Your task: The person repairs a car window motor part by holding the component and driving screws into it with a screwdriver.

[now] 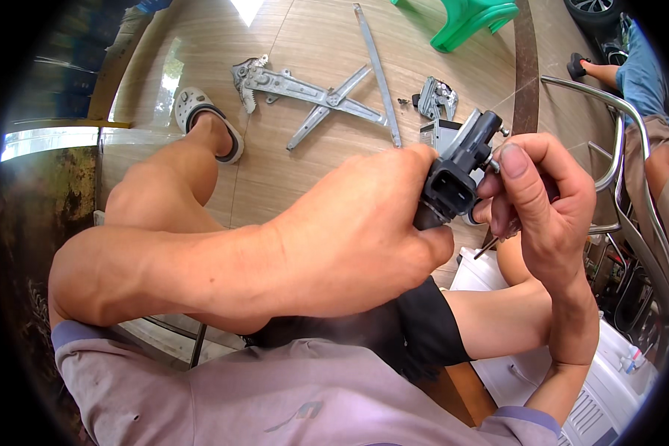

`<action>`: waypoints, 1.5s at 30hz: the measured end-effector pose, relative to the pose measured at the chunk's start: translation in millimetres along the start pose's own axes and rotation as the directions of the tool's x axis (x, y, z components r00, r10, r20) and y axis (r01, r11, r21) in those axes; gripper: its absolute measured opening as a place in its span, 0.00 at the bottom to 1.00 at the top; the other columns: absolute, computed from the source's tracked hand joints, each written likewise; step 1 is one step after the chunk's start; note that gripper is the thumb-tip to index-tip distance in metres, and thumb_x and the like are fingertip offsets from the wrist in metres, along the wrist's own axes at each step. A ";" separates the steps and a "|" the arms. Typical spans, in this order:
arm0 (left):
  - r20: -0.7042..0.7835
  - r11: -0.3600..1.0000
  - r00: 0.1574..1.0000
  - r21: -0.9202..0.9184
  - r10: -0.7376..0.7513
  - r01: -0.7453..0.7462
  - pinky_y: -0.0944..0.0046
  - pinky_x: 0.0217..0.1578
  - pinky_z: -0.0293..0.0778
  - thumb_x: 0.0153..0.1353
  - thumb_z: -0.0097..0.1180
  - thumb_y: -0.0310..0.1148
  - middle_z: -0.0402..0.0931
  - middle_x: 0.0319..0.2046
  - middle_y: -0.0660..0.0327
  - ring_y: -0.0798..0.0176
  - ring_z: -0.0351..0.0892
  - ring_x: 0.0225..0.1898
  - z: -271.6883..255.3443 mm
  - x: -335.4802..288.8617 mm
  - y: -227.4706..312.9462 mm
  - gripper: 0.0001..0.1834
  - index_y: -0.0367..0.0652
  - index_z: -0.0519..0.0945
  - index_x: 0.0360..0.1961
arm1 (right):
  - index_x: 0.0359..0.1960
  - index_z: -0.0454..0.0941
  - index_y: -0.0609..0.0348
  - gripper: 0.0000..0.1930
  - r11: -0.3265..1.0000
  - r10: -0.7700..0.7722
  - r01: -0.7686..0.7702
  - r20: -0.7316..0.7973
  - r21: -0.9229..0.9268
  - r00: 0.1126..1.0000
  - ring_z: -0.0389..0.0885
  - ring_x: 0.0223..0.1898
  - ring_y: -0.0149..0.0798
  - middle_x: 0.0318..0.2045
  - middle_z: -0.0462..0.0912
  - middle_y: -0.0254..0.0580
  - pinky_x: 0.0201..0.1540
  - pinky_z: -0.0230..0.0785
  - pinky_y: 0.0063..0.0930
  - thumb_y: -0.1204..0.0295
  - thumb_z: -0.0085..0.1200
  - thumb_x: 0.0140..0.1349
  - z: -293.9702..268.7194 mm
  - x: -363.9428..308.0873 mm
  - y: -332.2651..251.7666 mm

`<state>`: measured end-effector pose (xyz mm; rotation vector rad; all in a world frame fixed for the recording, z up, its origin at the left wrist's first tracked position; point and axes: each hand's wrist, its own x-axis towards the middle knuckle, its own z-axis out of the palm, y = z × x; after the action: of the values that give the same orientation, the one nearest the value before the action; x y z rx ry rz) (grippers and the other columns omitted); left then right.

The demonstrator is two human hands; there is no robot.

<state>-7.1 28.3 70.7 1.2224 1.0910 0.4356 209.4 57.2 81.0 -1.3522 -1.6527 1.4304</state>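
My left hand [372, 223] is wrapped round a black window motor [453, 186], held up in front of my chest. Its rectangular connector socket faces me, and a pale metal plate shows along its far side. Close against the motor's right side, my right hand [546, 189] pinches a small silvery screw [494, 165] between thumb and forefinger. A second screw [505, 132] sticks out of the motor's far end. Below the right fingers a thin dark metal rod [485, 249] pokes out; its other end is hidden by the hand.
A scissor-type window regulator [316, 97] lies on the tiled floor beside a long metal rail [377, 74]. Nearer the motor are another metal mechanism [437, 98] and small loose pieces. A green stool [472, 22], a chrome chair frame [621, 111] and another person's legs [647, 82] stand around.
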 end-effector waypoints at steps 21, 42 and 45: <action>-0.021 0.999 0.999 0.045 0.026 -0.025 0.44 0.36 0.75 0.56 0.57 0.31 0.78 0.29 0.34 0.31 0.81 0.36 -0.1 -1.7 0.0 0.16 0.25 0.73 0.36 | 0.43 0.80 0.68 0.10 0.976 -0.120 0.138 0.116 -0.167 0.986 0.81 0.23 0.25 0.30 0.86 0.41 0.22 0.68 0.15 0.70 0.58 0.72 -8.6 -4.0 0.6; 0.013 0.999 1.000 0.044 -0.006 0.006 0.45 0.38 0.76 0.56 0.58 0.31 0.79 0.30 0.34 0.32 0.82 0.37 -3.0 -2.2 6.8 0.16 0.25 0.74 0.36 | 0.48 0.75 0.66 0.11 0.967 -0.101 0.126 0.120 -0.223 0.988 0.83 0.26 0.24 0.31 0.85 0.40 0.24 0.70 0.14 0.72 0.59 0.71 -13.1 -2.3 2.0; 0.022 0.999 1.000 0.034 -0.008 0.007 0.45 0.38 0.76 0.56 0.58 0.31 0.79 0.30 0.34 0.33 0.82 0.37 -2.9 -4.0 6.3 0.16 0.25 0.74 0.36 | 0.49 0.75 0.66 0.11 0.955 -0.193 0.216 0.127 -0.205 0.973 0.82 0.26 0.23 0.31 0.85 0.40 0.24 0.70 0.14 0.71 0.58 0.72 -10.3 -1.7 5.2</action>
<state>-9.8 28.9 78.2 1.2496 1.0875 0.3988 220.7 59.0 79.2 -1.1925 -2.0047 1.2472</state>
